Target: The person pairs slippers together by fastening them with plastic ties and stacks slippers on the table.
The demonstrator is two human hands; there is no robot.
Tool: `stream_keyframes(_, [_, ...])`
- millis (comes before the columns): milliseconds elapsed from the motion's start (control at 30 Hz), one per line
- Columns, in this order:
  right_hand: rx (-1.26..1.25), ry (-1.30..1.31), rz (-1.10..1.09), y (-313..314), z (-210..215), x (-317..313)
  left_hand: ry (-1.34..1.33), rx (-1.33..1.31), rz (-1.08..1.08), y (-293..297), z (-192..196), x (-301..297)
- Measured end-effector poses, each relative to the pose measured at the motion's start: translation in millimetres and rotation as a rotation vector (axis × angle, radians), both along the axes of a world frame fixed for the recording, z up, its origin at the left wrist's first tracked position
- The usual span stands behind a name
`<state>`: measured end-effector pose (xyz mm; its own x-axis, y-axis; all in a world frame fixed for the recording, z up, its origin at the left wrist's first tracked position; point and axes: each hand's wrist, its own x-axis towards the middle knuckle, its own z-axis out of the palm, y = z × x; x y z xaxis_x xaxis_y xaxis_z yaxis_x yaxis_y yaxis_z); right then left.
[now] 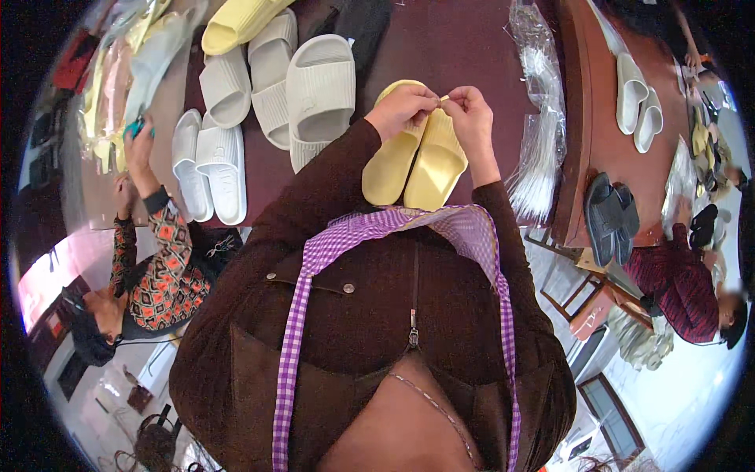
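Note:
A pair of yellow slide sandals (435, 167) lies side by side on the dark red table, directly in front of me. Over their far end, my left hand (401, 110) is closed in a pinch, thumb and fingertips together. My right hand (473, 119) pinches close beside it, the fingertips of both hands almost meeting. Something small and pale shows between the fingers, too small to name. Both hands partly cover the tops of the sandals.
Grey slides (321, 94), white slides (222, 165) and another yellow slide (240, 23) lie to the left. At the right is a bundle of clear plastic strips (535, 169). Dark slides (610, 216) sit on the neighbouring table. Co-workers work on both sides.

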<state>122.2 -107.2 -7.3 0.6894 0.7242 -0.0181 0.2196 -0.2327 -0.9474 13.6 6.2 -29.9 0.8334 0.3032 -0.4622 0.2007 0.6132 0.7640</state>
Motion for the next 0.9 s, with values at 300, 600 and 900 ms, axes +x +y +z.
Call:
stream_keyframes(300, [-0.098,-0.142,0.088,0.1,-1.0,-0.3,0.027,0.023,-0.068,6.0,-4.2,0.4])
stream_keyframes(600, [0.025,-0.279,0.008,5.0,-16.4,-3.9,-0.079,0.989,0.274,-20.9,-14.4,-8.7])
stream_keyframes(900, [-0.305,0.075,0.068,-76.8,-31.3,-67.8,-0.024,1.345,0.575,-22.0,50.4,-156.4])
